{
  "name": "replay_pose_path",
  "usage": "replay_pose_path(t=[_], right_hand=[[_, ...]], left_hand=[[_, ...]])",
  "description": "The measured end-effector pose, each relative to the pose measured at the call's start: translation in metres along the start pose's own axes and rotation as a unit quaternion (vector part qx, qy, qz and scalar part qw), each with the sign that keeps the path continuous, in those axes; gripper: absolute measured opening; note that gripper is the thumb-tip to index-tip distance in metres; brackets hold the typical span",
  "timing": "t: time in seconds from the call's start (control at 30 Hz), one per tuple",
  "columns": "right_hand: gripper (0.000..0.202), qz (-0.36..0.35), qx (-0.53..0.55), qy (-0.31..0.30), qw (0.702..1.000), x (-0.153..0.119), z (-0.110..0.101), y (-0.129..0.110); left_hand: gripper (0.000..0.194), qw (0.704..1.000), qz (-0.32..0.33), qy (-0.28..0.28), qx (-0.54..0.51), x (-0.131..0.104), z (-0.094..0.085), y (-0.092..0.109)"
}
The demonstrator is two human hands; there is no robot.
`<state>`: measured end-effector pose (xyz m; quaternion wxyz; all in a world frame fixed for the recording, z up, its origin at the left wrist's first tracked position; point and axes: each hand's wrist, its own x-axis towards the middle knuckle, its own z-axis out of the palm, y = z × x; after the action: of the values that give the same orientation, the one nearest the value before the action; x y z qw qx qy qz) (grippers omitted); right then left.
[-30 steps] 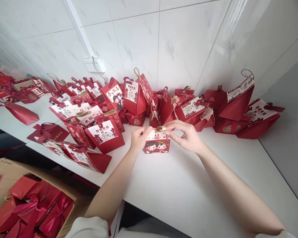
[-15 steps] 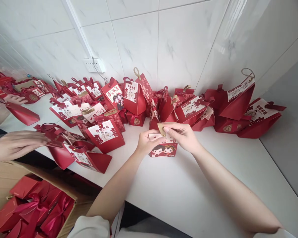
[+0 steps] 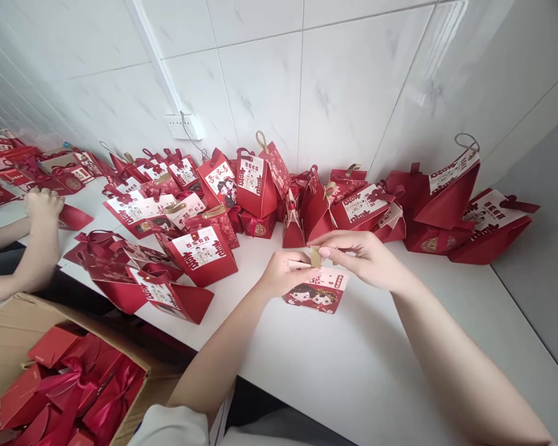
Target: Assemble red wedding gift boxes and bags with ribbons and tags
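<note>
Between my hands, a red gift box (image 3: pixel 314 298) printed with two cartoon figures tilts over the white table. My left hand (image 3: pixel 283 272) closes round the box's upper left side, its thumb across the top. In my right hand (image 3: pixel 365 255) the thumb and fingers pinch a gold strap (image 3: pixel 315 257) at the box's top. The far end of the strap is hidden by my fingers. Several finished-looking red boxes with strap handles stand just beyond, among them a red box with a white label (image 3: pixel 203 254).
A cardboard carton (image 3: pixel 134 359) with several red ribboned boxes stands at lower left. Another person's hand (image 3: pixel 45 207) rests by a red box further left. A white tiled wall (image 3: pixel 260 80) with a socket (image 3: pixel 183 127) backs the table (image 3: pixel 353 371). A grey panel (image 3: pixel 539 229) borders its right side.
The gold strap now stands more upright at the box's top, and the box is turned and tilted more. The other person's near hand has moved away from the front boxes.
</note>
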<state>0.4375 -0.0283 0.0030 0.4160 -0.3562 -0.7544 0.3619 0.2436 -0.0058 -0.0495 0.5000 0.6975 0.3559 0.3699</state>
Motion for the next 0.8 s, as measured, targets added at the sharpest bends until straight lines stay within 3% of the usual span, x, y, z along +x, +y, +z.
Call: replay_pose_path(t=[0.07,0.1,0.17,0.23,0.3,0.37,0.43,0.53,0.6,0.7,0.8], right_hand=[[0.025,0.02,-0.037,-0.021,0.999,-0.005,-0.011,-0.01],[0.025,0.026,-0.054,-0.018,0.998,-0.007,-0.016,-0.015],[0.026,0.027,-0.079,0.01,0.996,-0.005,-0.025,-0.023],[0.027,0.014,-0.092,0.027,0.995,0.005,-0.029,-0.031],[0.026,-0.017,-0.094,0.01,0.995,0.025,-0.027,-0.039],[0.023,-0.071,-0.088,-0.036,0.993,0.055,-0.016,-0.047],[0.022,-0.122,-0.109,-0.095,0.982,0.093,0.003,-0.053],[0.025,-0.223,-0.194,-0.177,0.939,0.154,0.043,-0.054],[0.033,-0.236,-0.23,-0.211,0.92,0.188,0.073,-0.048],[0.043,-0.188,-0.254,-0.255,0.914,0.219,0.112,-0.035],[0.042,-0.123,-0.251,-0.239,0.93,0.225,0.135,-0.025]], left_hand=[[0.031,0.998,0.0,-0.044,0.039,-0.012,-0.007,0.016],[0.035,0.996,0.016,-0.036,0.08,-0.02,-0.013,0.025],[0.051,0.973,0.074,0.067,0.206,-0.04,-0.031,0.046],[0.045,0.91,0.127,0.211,0.333,-0.065,-0.053,0.064],[0.037,0.814,0.133,0.364,0.433,-0.089,-0.077,0.076],[0.039,0.726,0.066,0.467,0.5,-0.111,-0.097,0.08],[0.046,0.678,-0.013,0.504,0.534,-0.125,-0.112,0.076],[0.054,0.685,-0.112,0.496,0.522,-0.134,-0.121,0.064],[0.061,0.705,-0.15,0.486,0.494,-0.133,-0.119,0.057],[0.076,0.724,-0.191,0.463,0.473,-0.131,-0.109,0.054],[0.068,0.733,-0.223,0.432,0.475,-0.133,-0.104,0.055]])
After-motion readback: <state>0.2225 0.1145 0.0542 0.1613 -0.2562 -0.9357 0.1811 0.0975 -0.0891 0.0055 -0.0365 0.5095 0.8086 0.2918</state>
